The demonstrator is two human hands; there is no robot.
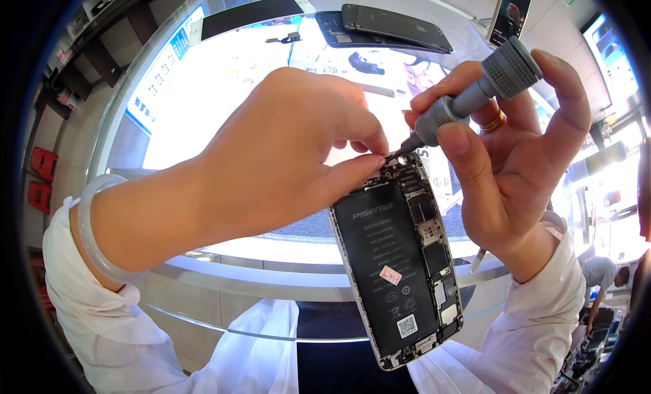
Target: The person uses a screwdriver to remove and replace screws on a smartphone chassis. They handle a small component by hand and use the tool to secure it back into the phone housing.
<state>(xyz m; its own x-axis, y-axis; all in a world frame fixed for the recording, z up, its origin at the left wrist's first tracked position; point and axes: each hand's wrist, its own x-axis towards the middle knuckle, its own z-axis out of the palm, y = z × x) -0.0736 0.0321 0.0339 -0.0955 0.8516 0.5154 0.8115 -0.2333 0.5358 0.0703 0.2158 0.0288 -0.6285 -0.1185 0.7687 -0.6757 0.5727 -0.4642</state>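
Observation:
An opened phone (pixel 386 279) shows its black battery and exposed boards, tilted over the counter's front edge. My left hand (pixel 305 156) is closed at the phone's top edge, thumb and forefinger pinched there; any small part between the fingertips is hidden. My right hand (pixel 508 170) grips a grey knurled screwdriver (pixel 468 102), whose tip meets the top of the phone beside my left fingertips, near the camera opening.
On the lit glass counter (pixel 169 102) lie a white-framed phone (pixel 247 15), stacked dark housings (pixel 397 29) and small black parts (pixel 285 38). An upright phone (pixel 508 14) stands behind. Red stools (pixel 42 167) are at left; another person (pixel 600 279) bends at right.

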